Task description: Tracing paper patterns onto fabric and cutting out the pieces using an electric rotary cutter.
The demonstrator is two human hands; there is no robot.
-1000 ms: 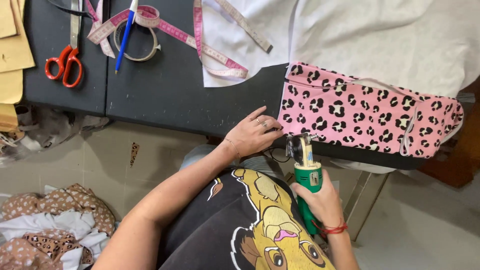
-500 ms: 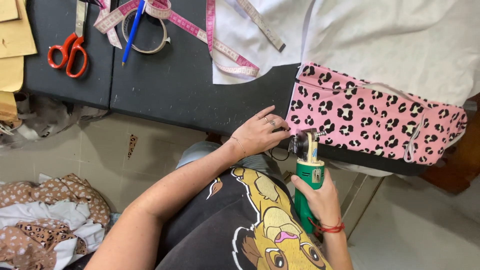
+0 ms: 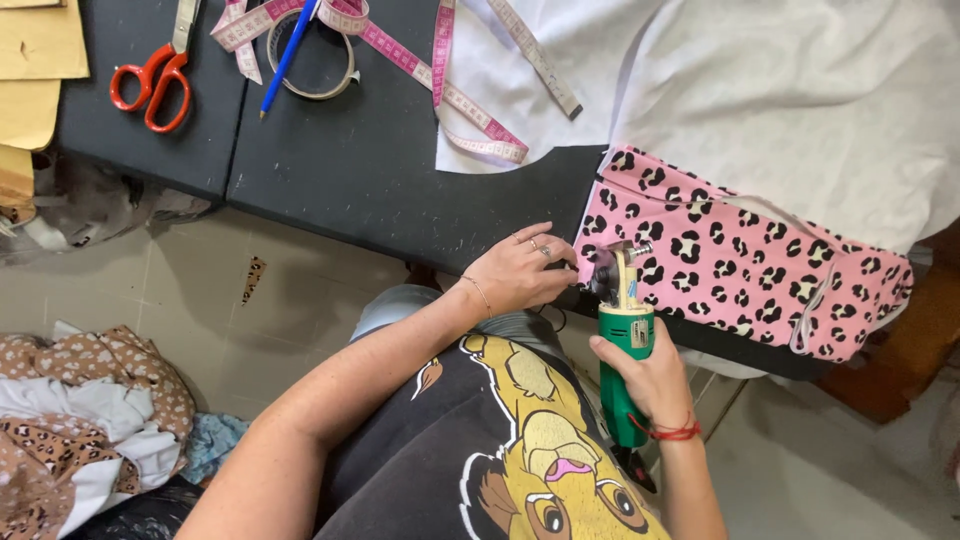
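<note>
A green electric rotary fabric cutter (image 3: 622, 350) points at the near edge of a pink leopard-print fabric (image 3: 740, 260) lying on the dark table (image 3: 370, 190). My right hand (image 3: 652, 375) grips the cutter's green body from below. Its round blade (image 3: 605, 270) sits at the fabric's left corner. My left hand (image 3: 520, 268) rests on the table edge beside the blade, fingertips touching or pinching that corner of the pink fabric. White cloth (image 3: 790, 90) lies under and behind the pink piece.
Red-handled scissors (image 3: 150, 80), a blue pen (image 3: 288, 55), a tape roll (image 3: 310, 60) and a pink measuring tape (image 3: 440, 90) lie on the table's far part. Tan paper patterns (image 3: 35, 60) sit at the left. A heap of printed fabric scraps (image 3: 80, 420) lies on the floor.
The cutter has tilted and moved up to the fabric's corner. My left hand has shifted right along the table edge toward the blade. The view has drifted slightly.
</note>
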